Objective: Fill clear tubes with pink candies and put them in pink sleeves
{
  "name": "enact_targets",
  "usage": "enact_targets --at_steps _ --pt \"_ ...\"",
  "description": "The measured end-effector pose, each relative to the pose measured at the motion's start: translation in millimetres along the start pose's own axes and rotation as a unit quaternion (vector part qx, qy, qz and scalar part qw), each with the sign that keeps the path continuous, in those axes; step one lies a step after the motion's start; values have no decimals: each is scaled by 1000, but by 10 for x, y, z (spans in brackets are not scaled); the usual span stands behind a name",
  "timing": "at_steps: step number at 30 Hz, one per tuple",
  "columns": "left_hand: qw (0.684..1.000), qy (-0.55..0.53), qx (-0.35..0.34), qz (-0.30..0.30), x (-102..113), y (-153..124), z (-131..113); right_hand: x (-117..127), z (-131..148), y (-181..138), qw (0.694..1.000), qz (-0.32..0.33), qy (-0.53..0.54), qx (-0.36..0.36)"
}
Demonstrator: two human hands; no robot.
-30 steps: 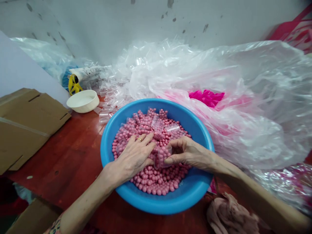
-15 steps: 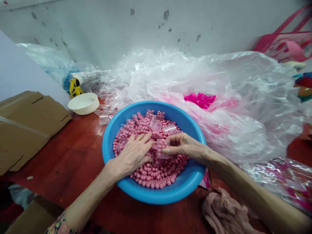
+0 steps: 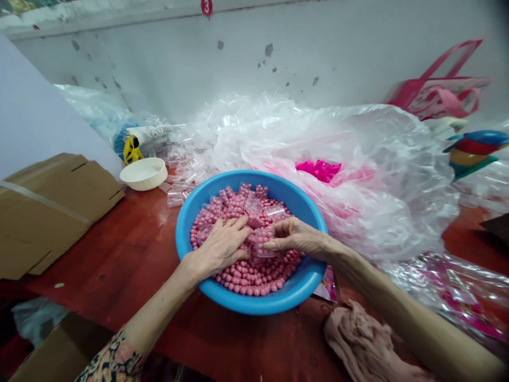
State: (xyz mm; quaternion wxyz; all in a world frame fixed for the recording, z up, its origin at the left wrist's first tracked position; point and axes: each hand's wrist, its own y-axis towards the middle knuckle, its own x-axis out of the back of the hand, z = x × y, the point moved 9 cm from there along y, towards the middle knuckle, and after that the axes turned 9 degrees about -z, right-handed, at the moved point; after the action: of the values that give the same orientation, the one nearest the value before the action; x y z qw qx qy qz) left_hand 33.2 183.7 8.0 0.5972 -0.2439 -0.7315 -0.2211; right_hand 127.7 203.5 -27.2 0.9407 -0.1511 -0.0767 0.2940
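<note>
A blue plastic basin (image 3: pixel 199 209) on the red table holds a heap of pink beads (image 3: pixel 254 276) with several small clear cups lying among them. My left hand (image 3: pixel 220 246), a ring on one finger, lies flat on the beads with its fingers stretched out. My right hand (image 3: pixel 296 239) is closed around a small clear plastic cup (image 3: pixel 263 243) filled with pink beads, held on its side right against my left fingertips.
A big crumpled clear plastic sheet (image 3: pixel 377 175) with bright pink pieces (image 3: pixel 318 170) under it lies behind and right of the basin. A white bowl (image 3: pixel 143 173), loose clear cups (image 3: pixel 178 175), flattened cardboard (image 3: pixel 47 207), a pinkish cloth (image 3: pixel 366 339) and stacked coloured bowls (image 3: pixel 473 151) surround it.
The view has tilted up and shifted, so the basin sits higher and smaller. My right hand with the cup has drawn slightly closer to my left hand; the left stays on the beads.
</note>
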Motion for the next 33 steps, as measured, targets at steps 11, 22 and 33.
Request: enact_targets --at_steps 11,22,33 --pt "1000 6 -8 -23 -21 1 23 93 96 -94 996 -77 -28 36" --pt "1000 -2 -14 -24 -39 -37 45 30 173 -183 985 -110 -82 108" --pt "995 -61 -34 -78 84 -51 43 -257 393 -289 905 -145 -360 172"
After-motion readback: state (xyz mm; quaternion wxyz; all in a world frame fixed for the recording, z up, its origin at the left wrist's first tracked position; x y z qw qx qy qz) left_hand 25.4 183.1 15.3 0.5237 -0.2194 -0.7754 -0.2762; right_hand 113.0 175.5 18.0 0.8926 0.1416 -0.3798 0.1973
